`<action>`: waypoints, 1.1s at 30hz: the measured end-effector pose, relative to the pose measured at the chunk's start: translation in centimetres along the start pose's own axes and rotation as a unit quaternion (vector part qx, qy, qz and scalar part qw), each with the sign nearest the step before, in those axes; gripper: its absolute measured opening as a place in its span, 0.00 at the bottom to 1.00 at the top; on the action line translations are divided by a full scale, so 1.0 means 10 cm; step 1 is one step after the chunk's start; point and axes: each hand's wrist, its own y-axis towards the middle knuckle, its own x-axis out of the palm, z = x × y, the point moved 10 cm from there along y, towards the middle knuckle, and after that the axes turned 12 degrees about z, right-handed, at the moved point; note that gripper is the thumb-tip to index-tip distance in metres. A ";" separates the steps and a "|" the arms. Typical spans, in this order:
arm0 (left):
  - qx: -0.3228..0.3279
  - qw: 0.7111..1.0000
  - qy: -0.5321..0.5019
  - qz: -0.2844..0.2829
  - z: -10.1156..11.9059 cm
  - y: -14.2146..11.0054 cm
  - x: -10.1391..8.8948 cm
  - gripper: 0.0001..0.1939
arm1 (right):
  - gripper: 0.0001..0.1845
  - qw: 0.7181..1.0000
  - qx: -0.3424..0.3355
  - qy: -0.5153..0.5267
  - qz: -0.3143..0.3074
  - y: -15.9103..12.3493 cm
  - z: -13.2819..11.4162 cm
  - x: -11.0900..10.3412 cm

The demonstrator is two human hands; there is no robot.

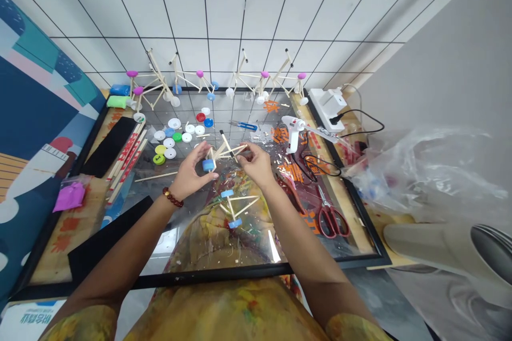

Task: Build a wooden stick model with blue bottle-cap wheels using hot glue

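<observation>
Left hand pinching the stick frame's blue cap; right hand pinching its other end; squeezing hard risks snapping it.

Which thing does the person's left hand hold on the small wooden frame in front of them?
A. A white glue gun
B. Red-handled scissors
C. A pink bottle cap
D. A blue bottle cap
D. The left hand grips a blue bottle cap at one end of the wooden stick frame, which the right hand pinches at its sticks.
</observation>
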 end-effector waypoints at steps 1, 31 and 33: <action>0.001 1.000 0.000 0.001 0.00 0.00 0.00 0.50 | 0.23 1.000 0.000 0.003 -0.002 0.00 0.00 0.00; 0.113 0.972 -0.015 0.204 0.23 -0.03 -0.45 0.38 | 0.09 0.976 -0.147 -0.033 0.155 -0.39 -0.31 -0.75; 0.119 0.974 -0.005 0.192 0.23 -0.02 -0.43 0.40 | 0.09 0.978 -0.149 -0.041 0.138 -0.34 -0.27 -0.66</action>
